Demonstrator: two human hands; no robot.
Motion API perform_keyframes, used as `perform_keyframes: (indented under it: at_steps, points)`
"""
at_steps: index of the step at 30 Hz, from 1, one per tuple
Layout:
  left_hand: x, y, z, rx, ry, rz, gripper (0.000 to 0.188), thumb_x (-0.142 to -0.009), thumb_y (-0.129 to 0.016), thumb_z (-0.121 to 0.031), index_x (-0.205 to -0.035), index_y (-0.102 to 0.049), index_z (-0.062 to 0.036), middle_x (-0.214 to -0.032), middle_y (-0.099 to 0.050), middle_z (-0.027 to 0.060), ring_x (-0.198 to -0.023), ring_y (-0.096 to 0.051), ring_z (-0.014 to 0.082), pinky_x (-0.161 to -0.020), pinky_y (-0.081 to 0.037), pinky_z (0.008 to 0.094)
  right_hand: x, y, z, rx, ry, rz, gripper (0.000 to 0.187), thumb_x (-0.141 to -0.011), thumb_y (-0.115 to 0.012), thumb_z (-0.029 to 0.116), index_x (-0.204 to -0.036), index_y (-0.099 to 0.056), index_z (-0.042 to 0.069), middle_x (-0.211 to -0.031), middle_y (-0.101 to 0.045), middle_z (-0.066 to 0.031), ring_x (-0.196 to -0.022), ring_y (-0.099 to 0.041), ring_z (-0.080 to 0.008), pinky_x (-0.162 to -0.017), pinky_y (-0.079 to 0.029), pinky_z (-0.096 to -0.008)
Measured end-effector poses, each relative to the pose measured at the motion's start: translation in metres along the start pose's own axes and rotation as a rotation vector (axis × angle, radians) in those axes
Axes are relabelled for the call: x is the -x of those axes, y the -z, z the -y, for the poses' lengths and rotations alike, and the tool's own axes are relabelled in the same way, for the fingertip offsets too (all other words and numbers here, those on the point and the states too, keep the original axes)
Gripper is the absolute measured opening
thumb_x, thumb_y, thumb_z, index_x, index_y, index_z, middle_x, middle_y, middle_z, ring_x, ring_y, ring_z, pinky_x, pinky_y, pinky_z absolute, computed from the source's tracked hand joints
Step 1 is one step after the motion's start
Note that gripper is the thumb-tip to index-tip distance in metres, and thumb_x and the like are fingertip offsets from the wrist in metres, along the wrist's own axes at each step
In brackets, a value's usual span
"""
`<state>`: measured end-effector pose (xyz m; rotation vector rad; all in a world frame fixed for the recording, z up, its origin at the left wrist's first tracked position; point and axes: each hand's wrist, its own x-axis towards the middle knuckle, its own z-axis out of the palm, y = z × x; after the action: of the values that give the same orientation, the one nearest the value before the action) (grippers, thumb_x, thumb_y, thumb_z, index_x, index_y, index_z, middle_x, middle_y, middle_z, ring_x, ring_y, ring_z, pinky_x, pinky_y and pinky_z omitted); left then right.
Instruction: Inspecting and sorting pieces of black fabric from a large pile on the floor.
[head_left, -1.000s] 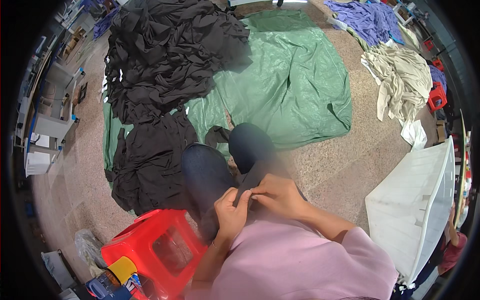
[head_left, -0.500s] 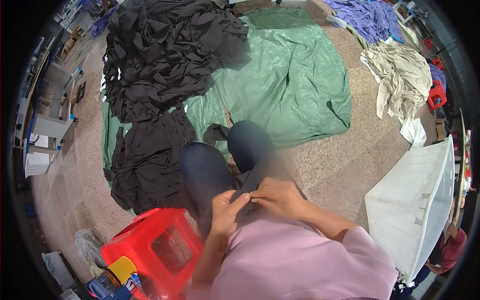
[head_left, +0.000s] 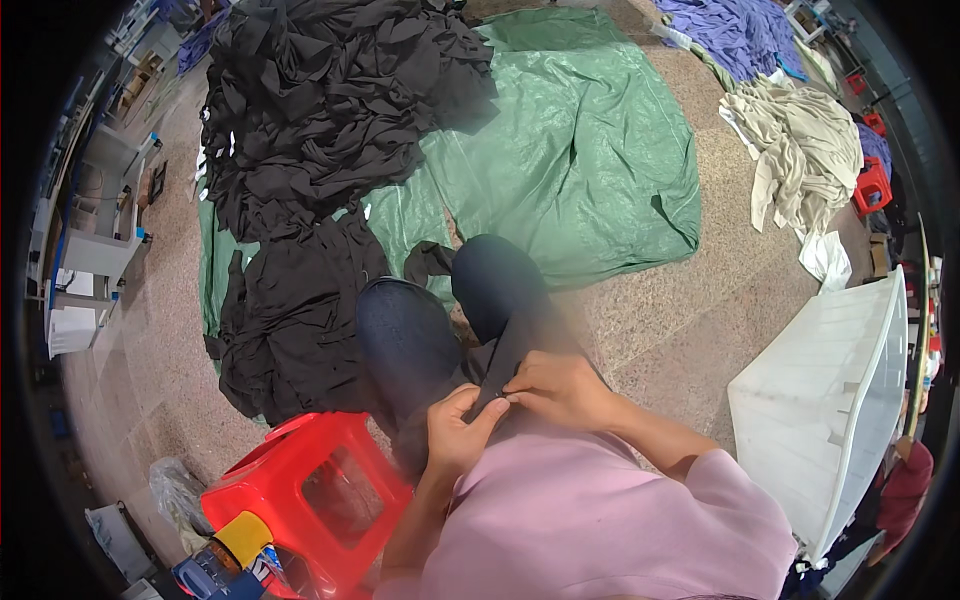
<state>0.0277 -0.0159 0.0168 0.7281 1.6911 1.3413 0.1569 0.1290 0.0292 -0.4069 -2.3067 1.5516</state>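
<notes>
Here, I see the left hand (head_left: pixel 458 432) and right hand (head_left: pixel 565 392), close together, both pinching a creased, dark grey cloth (head_left: pixel 492 376) over the person's dark blue trousers (head_left: pixel 405 325). Ahead, a big, crumpled black cloth heap (head_left: pixel 320 110) lies on a shiny green plastic sheet (head_left: pixel 600 150).

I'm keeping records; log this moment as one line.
left hand: pinching dark cloth; right hand: pinching it; black heap: on green sheet

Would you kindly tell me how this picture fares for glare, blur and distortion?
Head view: fisheye distortion, the white container stretched near the edge; head view: pale sheen on the green sheet; head view: soft haze beside the right knee; head view: left hand and right hand fairly clear, their dark cloth showing little detail.
</notes>
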Motion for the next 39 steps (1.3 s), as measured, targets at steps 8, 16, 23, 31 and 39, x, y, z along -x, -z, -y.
perform_keyframes:
  at_steps: [8,16,23,31,39]
  points:
    - [0.002,-0.012,0.003,0.509,0.245,-0.065,0.008,-0.087,-0.064,-0.002,-0.093,-0.066,0.0043,-0.083,-0.063,0.0002,-0.074,-0.055,0.0048,-0.068,-0.043,0.0183,-0.001,-0.005,-0.005,-0.127,-0.162,-0.046,0.01,-0.081,-0.068,0.003,-0.09,-0.067,-0.002,-0.077,-0.062,-0.0085,-0.071,-0.06,-0.0196,-0.063,-0.045,-0.0288]
    - [0.001,-0.014,0.016,0.569,0.15,-0.03,0.014,-0.092,-0.058,-0.009,-0.096,-0.066,0.0013,-0.082,-0.062,-0.0033,-0.071,-0.051,0.0015,-0.063,-0.041,0.0182,0.002,-0.022,-0.016,-0.611,-0.619,-0.006,0.013,-0.09,-0.064,0.013,-0.089,-0.066,0.0,-0.082,-0.063,-0.0019,-0.082,-0.057,-0.0097,-0.071,-0.048,-0.0276]
    - [-0.016,-0.012,0.01,0.754,0.37,-0.091,0.04,-0.101,-0.047,-0.034,-0.096,-0.064,0.002,-0.082,-0.065,0.0053,-0.068,-0.059,0.0096,-0.063,-0.048,0.0233,-0.003,-0.008,-0.023,-0.089,-0.124,-0.012,0.024,-0.084,-0.07,0.011,-0.105,-0.065,0.002,-0.086,-0.057,-0.0055,-0.08,-0.053,-0.0125,-0.074,-0.044,-0.0266]
    - [-0.024,0.005,0.018,0.903,0.317,0.073,0.031,-0.099,-0.051,-0.021,-0.114,-0.056,0.0055,-0.104,-0.066,0.0133,-0.097,-0.065,0.0172,-0.083,-0.054,0.0281,-0.008,0.0,-0.036,-0.11,-0.305,-0.187,0.014,-0.086,-0.067,0.013,-0.089,-0.068,-0.001,-0.077,-0.063,-0.0046,-0.071,-0.055,-0.0095,-0.065,-0.044,-0.0256]
    - [-0.018,0.013,0.017,0.762,0.327,0.102,0.039,-0.086,-0.062,0.003,-0.123,-0.049,0.0024,-0.096,-0.067,0.0077,-0.083,-0.064,0.011,-0.074,-0.051,0.0219,-0.017,0.001,-0.034,-0.211,-0.521,-0.345,0.019,-0.087,-0.065,0.016,-0.082,-0.066,-0.003,-0.069,-0.062,0.0,-0.065,-0.051,-0.005,-0.057,-0.041,-0.0235]
